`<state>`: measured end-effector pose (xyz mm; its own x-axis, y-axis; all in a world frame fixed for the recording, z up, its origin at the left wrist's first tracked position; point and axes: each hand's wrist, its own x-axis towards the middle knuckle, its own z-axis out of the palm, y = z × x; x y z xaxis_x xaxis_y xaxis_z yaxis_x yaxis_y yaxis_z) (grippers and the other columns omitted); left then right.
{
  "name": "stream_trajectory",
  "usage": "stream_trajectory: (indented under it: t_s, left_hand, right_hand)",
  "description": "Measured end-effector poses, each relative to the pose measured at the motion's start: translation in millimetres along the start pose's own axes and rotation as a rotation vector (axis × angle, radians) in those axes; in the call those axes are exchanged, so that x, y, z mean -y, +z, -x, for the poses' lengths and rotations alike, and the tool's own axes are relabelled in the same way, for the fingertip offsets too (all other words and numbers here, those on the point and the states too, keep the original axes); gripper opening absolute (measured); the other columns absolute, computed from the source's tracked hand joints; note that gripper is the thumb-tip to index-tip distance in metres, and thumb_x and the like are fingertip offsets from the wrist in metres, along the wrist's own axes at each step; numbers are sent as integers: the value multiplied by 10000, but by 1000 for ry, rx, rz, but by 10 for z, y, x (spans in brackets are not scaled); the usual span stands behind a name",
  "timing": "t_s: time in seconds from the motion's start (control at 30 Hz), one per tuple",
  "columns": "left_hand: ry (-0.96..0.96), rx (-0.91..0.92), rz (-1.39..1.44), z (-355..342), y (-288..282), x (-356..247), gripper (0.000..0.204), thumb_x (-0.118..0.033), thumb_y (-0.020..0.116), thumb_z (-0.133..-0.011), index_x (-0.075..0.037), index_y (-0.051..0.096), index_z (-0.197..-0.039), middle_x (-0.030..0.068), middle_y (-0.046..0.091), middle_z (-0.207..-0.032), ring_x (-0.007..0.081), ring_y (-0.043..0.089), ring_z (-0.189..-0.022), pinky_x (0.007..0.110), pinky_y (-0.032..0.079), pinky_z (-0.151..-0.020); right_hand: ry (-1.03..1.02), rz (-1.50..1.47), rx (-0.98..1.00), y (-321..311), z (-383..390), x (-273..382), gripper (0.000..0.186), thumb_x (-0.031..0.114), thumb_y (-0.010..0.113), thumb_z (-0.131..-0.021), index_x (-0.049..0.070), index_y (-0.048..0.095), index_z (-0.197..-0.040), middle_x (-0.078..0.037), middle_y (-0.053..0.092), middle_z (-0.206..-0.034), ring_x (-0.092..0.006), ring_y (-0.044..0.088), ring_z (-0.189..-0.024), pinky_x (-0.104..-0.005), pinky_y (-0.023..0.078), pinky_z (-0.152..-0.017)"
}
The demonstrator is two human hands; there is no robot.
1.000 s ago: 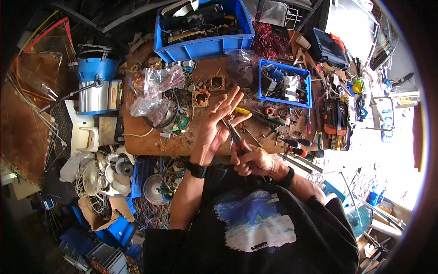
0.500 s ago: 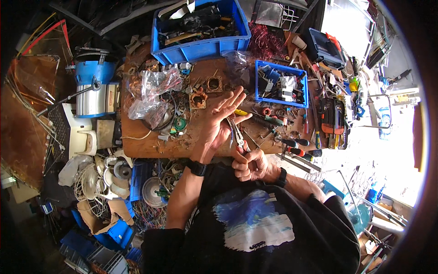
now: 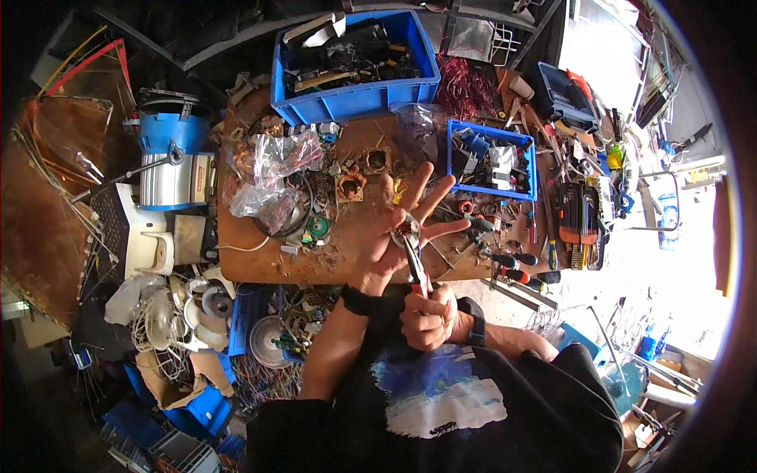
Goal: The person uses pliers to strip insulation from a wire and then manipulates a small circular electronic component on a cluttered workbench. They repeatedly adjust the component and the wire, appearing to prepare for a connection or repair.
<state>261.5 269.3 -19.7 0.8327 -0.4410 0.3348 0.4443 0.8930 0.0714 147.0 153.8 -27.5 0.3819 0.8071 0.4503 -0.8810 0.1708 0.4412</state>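
Note:
My left hand (image 3: 388, 240) is raised above the near edge of the workbench, its palm turned up and its fingers spread wide. Red-handled pliers (image 3: 416, 266) are gripped in my right hand (image 3: 428, 318), which is closed around the handles just in front of my shirt. The metal jaws point up and lie across my left palm. A small dark, coppery piece (image 3: 408, 229) shows at the jaw tips; its kind and whether the jaws clamp it cannot be made out. Two square frames with copper windings (image 3: 350, 187) lie on the bench beyond my left hand.
A large blue crate (image 3: 355, 98) of dark parts stands at the back, with a smaller blue tray (image 3: 493, 193) at the right. Plastic bags (image 3: 272, 201) lie at the left. Several screwdrivers (image 3: 516, 275) and a hex key set (image 3: 579, 217) lie on the right. Cables (image 3: 154, 319) are piled below left.
My left hand has lowered slightly, and its fingers have fanned out. The pliers have tilted more upright, their jaws now in front of the left palm. My right hand has moved slightly toward me.

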Motion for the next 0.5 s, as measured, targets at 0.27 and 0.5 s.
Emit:
stream_trajectory:
  t_s: [0.27, 0.5]
  left_hand:
    - [6, -12, -219, -57, 70, -317, 520, -5, 571, -993, -318, 625, -1404, 132, 264, -1685, 420, 145, -1569, 781, 196, -1189]
    - [117, -282, -415, 66, 20, -278, 365, -44, 637, -984, -142, 639, -1335, 172, 349, -1642, 416, 298, -1525, 677, 304, -1215]
  right_hand:
    - [-99, 461, -573, 260, 171, 485, 315, 244, 701, -985, 36, 565, -1179, -64, 561, -895, -164, 592, -701, -315, 551, -594]
    - [-185, 1844, -1240, 629, 186, 638, 462, 249, 871, -843, -2, 595, -1115, -67, 709, -899, -176, 706, -768, -342, 562, -674]
